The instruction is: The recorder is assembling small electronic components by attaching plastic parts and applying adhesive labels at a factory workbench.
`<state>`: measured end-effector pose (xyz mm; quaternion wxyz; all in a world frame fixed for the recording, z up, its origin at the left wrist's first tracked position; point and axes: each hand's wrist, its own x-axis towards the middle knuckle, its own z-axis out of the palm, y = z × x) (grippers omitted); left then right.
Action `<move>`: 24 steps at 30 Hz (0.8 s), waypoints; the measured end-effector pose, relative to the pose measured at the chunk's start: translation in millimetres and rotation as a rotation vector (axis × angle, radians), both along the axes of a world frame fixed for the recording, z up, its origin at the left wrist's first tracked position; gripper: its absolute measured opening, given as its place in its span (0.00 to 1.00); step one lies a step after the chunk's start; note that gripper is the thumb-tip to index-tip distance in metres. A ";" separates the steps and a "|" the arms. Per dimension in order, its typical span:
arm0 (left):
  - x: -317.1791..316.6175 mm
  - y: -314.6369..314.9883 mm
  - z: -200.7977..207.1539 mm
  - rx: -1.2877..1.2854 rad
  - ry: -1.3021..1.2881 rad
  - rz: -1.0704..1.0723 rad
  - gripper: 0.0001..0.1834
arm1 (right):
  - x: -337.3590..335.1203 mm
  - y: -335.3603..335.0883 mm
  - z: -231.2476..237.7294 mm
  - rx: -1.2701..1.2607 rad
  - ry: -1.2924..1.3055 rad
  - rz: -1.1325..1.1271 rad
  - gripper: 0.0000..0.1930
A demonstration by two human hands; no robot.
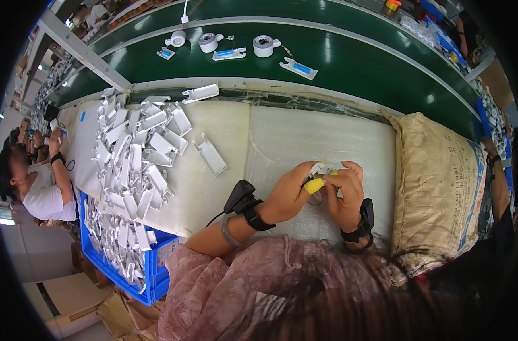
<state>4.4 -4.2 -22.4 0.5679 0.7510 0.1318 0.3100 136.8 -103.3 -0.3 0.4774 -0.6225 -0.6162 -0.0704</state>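
Over the pale work mat, my left hand [288, 194] and my right hand [345, 197] meet with fingers closed on a small white plastic part [320, 168]. Yellow coverings [314, 186] show at the thumb and fingertips. Most of the part is hidden by my fingers, so its full shape cannot be made out. Something round and greyish [316, 198] shows just below, between the hands. To the left, a loose white plastic housing [211, 155] lies apart from a heap of similar white housings [137, 145].
A blue crate [151, 273] of white housings stands at the left. Beyond the mat runs a green conveyor [355, 65] carrying round white units [263, 46] wired to small trays. A brown sack [432, 187] sits at right. Another person [46, 184] works at far left.
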 end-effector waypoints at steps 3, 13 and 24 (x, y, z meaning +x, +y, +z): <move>-2.0 -0.9 3.8 -0.137 0.070 -0.014 0.15 | -0.9 2.1 -2.8 0.011 0.004 0.009 0.09; -2.7 7.2 8.9 -0.172 0.126 -0.036 0.11 | -4.8 6.6 -2.7 0.023 -0.045 -0.029 0.08; 16.1 39.1 37.4 -0.792 0.133 -0.089 0.19 | 3.6 -2.1 -11.3 0.028 0.112 -0.128 0.21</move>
